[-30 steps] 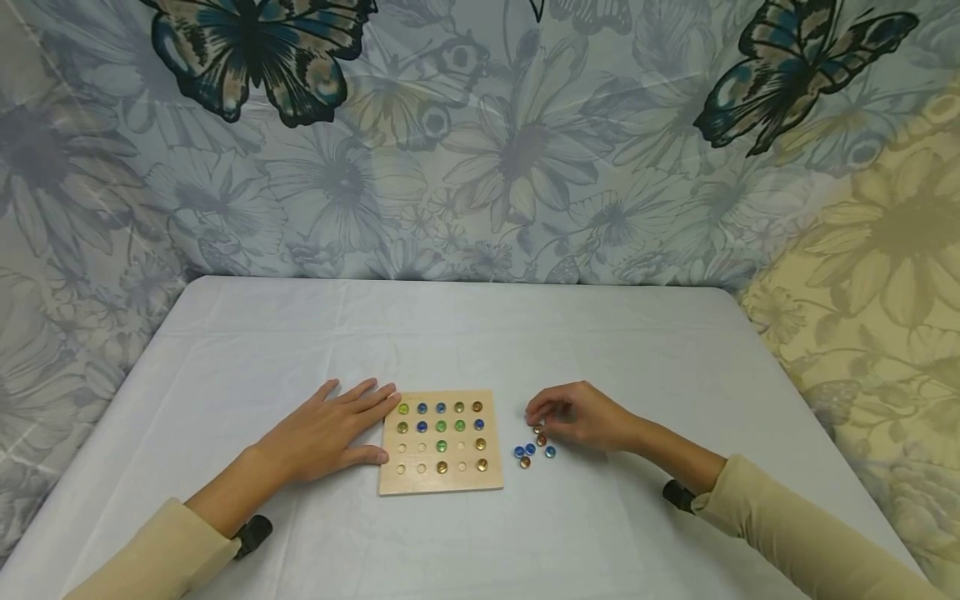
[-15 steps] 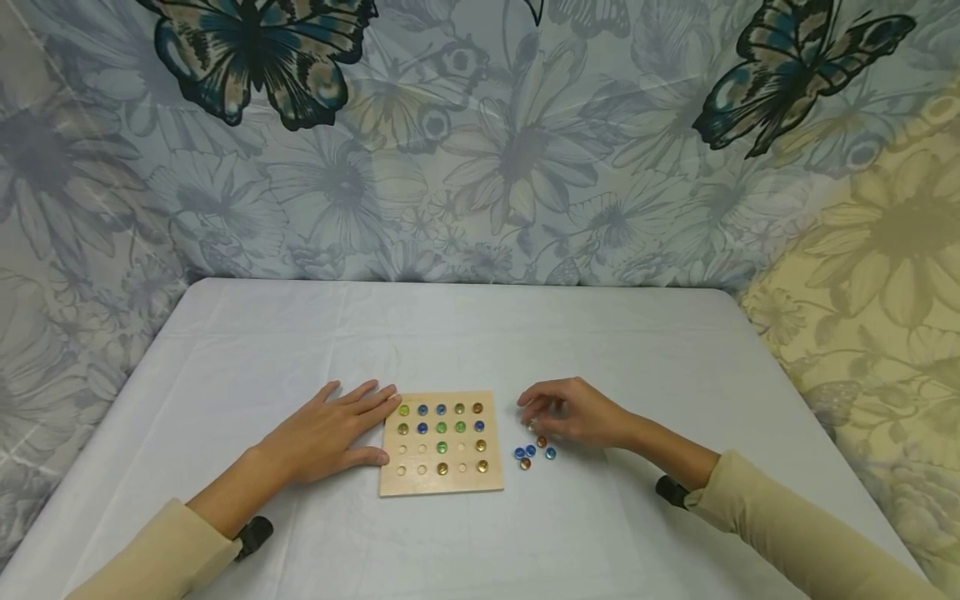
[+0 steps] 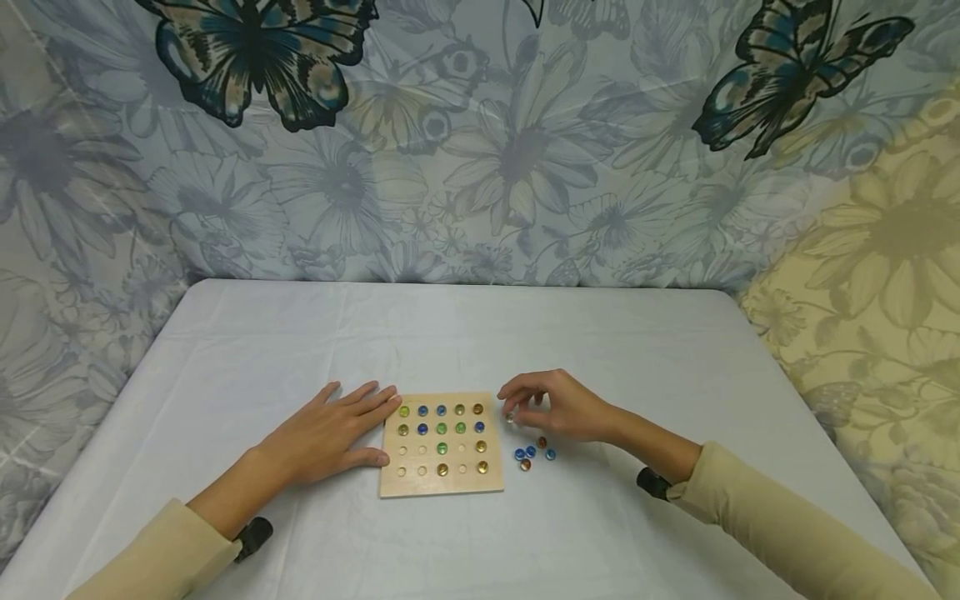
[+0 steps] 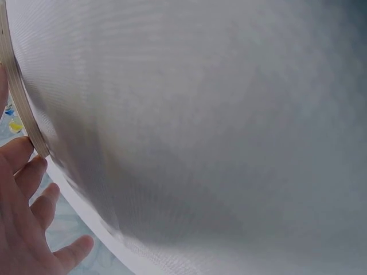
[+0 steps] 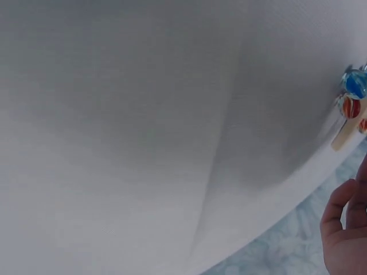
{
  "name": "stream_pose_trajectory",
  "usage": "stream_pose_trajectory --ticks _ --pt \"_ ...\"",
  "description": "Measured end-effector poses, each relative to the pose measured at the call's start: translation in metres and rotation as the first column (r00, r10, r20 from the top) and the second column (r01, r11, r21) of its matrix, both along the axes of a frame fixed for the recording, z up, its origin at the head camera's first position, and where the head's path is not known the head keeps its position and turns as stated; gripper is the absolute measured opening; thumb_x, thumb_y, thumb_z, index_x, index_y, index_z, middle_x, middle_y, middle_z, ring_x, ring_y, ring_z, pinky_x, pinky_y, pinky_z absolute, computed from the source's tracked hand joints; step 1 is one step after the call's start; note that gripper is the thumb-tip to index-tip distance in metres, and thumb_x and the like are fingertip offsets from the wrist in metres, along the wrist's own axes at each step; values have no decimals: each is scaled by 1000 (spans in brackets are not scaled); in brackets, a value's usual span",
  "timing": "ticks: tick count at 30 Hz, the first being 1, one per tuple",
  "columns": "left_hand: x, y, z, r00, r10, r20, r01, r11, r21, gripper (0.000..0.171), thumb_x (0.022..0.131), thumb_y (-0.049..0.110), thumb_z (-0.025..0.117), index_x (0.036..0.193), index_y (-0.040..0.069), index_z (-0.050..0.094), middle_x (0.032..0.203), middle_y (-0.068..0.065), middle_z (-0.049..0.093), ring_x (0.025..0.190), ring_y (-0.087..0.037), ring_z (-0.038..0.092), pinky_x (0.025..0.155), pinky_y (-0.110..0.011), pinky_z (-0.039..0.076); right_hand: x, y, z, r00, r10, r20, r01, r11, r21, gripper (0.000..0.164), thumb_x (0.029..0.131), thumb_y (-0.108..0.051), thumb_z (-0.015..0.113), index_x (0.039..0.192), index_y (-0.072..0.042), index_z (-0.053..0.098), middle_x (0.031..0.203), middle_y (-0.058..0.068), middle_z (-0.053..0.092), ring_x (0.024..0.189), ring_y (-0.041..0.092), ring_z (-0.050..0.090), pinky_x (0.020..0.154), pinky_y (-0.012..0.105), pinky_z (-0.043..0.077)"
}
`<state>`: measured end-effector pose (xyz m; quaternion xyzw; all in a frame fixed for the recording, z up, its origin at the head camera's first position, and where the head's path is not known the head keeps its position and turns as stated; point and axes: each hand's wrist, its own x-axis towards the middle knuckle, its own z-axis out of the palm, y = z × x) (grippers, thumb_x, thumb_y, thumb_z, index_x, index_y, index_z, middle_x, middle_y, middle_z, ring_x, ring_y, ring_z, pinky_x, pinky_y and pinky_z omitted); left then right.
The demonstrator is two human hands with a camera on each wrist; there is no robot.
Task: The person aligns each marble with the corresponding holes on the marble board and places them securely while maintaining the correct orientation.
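My left hand lies spread beside the wooden board, its index fingertip at the top left corner and its thumb at the left edge. Glass marbles sit in many of the board's round holes, green, blue and amber; several holes in the lower two rows are bare. Just off the board's right edge, my right hand pinches a clear-looking marble between thumb and fingertips. The left wrist view catches the board's edge against my left fingers.
Right of the board lie several loose marbles, among them a blue marble and a reddish-brown marble. In the right wrist view a blue marble shows near the board. White cloth covers the table; a patterned curtain hangs behind.
My right hand has lifted a marble from the loose group and carried it left, toward the board's right edge. My left hand stays in place.
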<state>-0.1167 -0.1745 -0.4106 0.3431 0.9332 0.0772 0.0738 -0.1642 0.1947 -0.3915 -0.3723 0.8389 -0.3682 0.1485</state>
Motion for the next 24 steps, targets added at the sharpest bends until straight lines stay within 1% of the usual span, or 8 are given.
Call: stream_pose_trajectory --ticks 7,12,16,20,24 --pt "-1 0 -1 1000 6 0 -6 1000 -7 80 95 66 48 157 18 33 161 -1 32 148 -28 29 112 -66 23 2 -14 -3 1000 17 19 -17 999 -31 29 89 -4 75 117 -5 69 102 -2 75 85 7 65 77 35 53" --pt "-1 0 -1 1000 3 -7 -3 1000 -12 80 95 65 49 157 17 34 161 -2 33 147 -29 30 112 -67 23 5 -27 -7 998 50 41 -47 996 -70 27 89 -6 75 115 -6 70 102 -2 75 86 7 65 76 34 53" --pt "-1 0 -1 1000 4 -1 -4 1000 -13 80 95 66 48 157 18 33 161 -1 32 148 -28 29 112 -67 23 7 -35 -7 996 66 54 -62 995 -80 26 89 -6 75 114 -5 70 100 -3 76 84 7 64 76 35 53" --pt "-1 0 -2 1000 2 -1 -2 1000 -12 80 95 67 46 157 18 33 161 -1 32 147 -29 30 111 -67 23 10 -41 -6 995 77 65 -71 993 -90 27 88 -5 76 114 -3 70 100 -2 76 82 6 65 76 33 54" --pt "-1 0 -2 1000 0 -9 0 1000 -11 80 95 67 45 157 18 34 161 -1 32 147 -29 31 111 -67 24 11 -46 -9 992 85 93 -76 992 -98 27 88 -4 76 114 -4 70 100 -2 75 82 6 66 77 29 55"
